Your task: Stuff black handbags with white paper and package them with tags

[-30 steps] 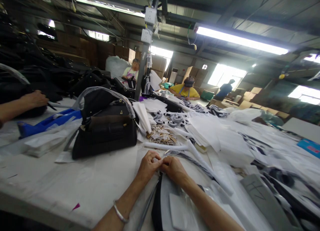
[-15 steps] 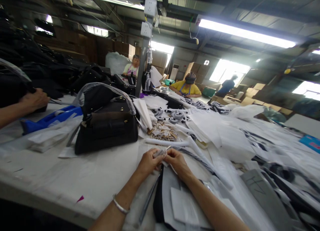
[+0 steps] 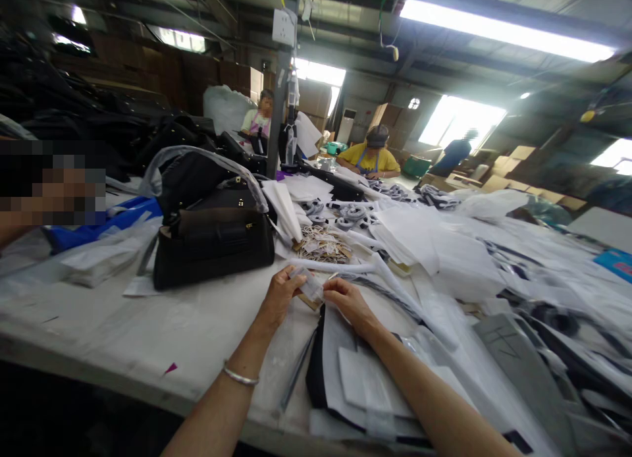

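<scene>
My left hand [image 3: 277,300] pinches a small clear plastic packet [image 3: 311,286] between thumb and fingers, above the table. My right hand [image 3: 349,304] is closed at the packet's right end, its fingertips pressed together there. A bit of brown card [image 3: 308,302] shows just under the packet. Beyond my hands lies a heap of tags with pale strings [image 3: 323,245]. Under my right forearm is a flat black-edged piece covered in whitish sheet [image 3: 338,345]. To the left stands a black handbag [image 3: 212,249], its raised handle wrapped in clear plastic.
At the far left a co-worker's hand [image 3: 64,187] is near dark bags and blue material [image 3: 128,215]. White wrapping sheets [image 3: 434,246] and wrapped straps spread over the table's right side. A grey panel [image 3: 518,358] lies nearer. A post [image 3: 281,101] rises behind the handbag.
My hands have drawn slightly apart, with the left moving left. The packet now shows stretched between them; the white string seen at my right fingertips is less visible. The view has shifted slightly.
</scene>
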`<state>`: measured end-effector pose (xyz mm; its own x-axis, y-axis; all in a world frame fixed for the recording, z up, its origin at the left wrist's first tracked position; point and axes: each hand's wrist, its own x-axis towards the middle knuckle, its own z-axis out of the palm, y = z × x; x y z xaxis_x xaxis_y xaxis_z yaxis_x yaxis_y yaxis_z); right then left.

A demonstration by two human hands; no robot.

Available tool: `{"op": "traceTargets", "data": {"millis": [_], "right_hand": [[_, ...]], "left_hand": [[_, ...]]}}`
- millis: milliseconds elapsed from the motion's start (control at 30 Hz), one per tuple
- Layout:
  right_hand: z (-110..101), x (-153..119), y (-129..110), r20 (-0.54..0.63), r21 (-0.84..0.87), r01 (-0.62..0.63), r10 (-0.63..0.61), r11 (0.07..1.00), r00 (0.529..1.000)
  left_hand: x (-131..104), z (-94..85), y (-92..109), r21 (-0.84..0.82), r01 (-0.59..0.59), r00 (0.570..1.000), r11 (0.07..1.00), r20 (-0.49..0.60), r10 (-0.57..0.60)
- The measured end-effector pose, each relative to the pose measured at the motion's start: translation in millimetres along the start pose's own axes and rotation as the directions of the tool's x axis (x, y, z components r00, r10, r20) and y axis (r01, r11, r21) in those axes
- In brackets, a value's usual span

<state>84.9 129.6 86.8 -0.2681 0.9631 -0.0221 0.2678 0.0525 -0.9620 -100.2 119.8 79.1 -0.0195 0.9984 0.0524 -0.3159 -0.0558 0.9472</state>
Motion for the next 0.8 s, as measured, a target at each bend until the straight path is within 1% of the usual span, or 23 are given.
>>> {"op": "traceTargets", "data": {"millis": [100,167,200,267,333,367,400,467,533,600,667,733,800], "right_hand": [[0,0,-1,-0.013,-0.082,0.006,-0.007,0.997,1.000],[0,0,-2,-0.012,-0.166,-0.018,0.016,0.986,1.000],[0,0,-2,-0.014,-0.198,-0.021,0.018,0.980,1.000],[1,1,-1,-0.022,-0.236,-0.013,0.009,0.972,1.000],[4,2,0,-0.033,-0.249,-0.007,-0.001,0.968,0.999],[6,2,1,-0.036,-0.248,-0.006,-0.003,0.969,0.999],[8,2,2,-0.036,-0.243,-0.007,-0.002,0.970,0.999],[10,2,2,-0.026,-0.216,-0.019,0.014,0.976,1.000],[8,3,-3,-0.017,-0.171,-0.046,0.043,0.984,0.999],[-3,3,-13,-0.025,-0.118,-0.068,0.065,0.991,0.998],[-25,0,-30,-0.022,-0.106,-0.062,0.060,0.992,0.998],[-56,-12,-49,0.023,-0.181,-0.023,0.028,0.983,0.999],[-89,-33,-61,0.085,-0.345,0.037,-0.008,0.938,0.996]], "left_hand": [[-3,-4.8,10,-0.067,0.023,0.998,0.997,0.054,-0.019],[-6,-7.2,14,-0.059,0.061,0.989,0.996,0.135,-0.052],[-8,-7.6,14,-0.029,0.096,0.976,0.995,0.198,-0.089],[-10,-7.0,13,0.077,0.177,0.922,0.981,0.335,-0.193],[-11,-5.6,8,0.202,0.219,0.859,0.955,0.424,-0.287],[-10,-5.2,6,0.250,0.221,0.840,0.943,0.442,-0.315],[-9,-5.2,4,0.287,0.216,0.831,0.933,0.448,-0.330],[-8,-6.7,1,0.336,0.203,0.823,0.920,0.451,-0.346],[-7,-9.5,1,0.375,0.197,0.810,0.906,0.457,-0.366],[-9,-13.0,4,0.412,0.196,0.795,0.890,0.465,-0.390],[-11,-17.0,8,0.451,0.191,0.783,0.872,0.465,-0.413],[-14,-21.2,13,0.502,0.175,0.779,0.847,0.456,-0.431],[-16,-24.9,19,0.591,0.131,0.786,0.796,0.428,-0.447]]}}
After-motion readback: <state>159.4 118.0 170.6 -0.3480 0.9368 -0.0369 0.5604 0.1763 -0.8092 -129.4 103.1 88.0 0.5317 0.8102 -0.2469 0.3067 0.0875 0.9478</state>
